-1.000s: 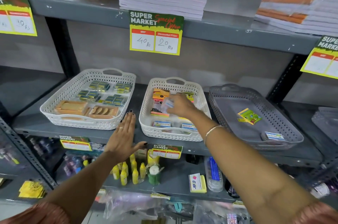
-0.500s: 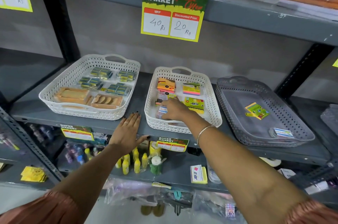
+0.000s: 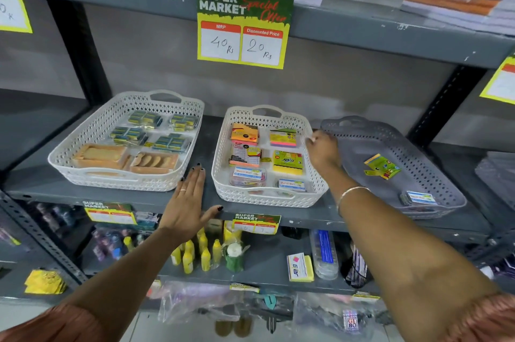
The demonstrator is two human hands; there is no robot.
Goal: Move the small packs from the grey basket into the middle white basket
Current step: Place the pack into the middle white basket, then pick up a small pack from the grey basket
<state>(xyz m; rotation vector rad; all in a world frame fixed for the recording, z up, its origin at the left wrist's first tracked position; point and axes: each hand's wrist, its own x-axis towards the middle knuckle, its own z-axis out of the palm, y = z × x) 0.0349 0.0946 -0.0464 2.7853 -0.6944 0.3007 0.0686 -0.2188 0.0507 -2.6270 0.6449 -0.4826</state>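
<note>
The grey basket (image 3: 434,174) stands at the right of the shelf with a green and yellow pack (image 3: 382,166) and a small white and blue pack (image 3: 419,198) in it. The middle white basket (image 3: 220,174) holds several small colourful packs. My right hand (image 3: 322,150) hovers over the gap between these two baskets, fingers loosely curled, holding nothing that I can see. My left hand (image 3: 188,206) lies flat and open on the shelf edge, between the left and middle white baskets.
A left white basket (image 3: 83,140) holds several blue packs and brown items. A price sign (image 3: 242,28) hangs from the upper shelf, which carries paper stacks. The shelf below holds yellow bottles (image 3: 195,253) and other stationery.
My right hand has left a small pack in the front of the middle white basket and moved right towards the grey basket. The left hand has stayed on the shelf edge.
</note>
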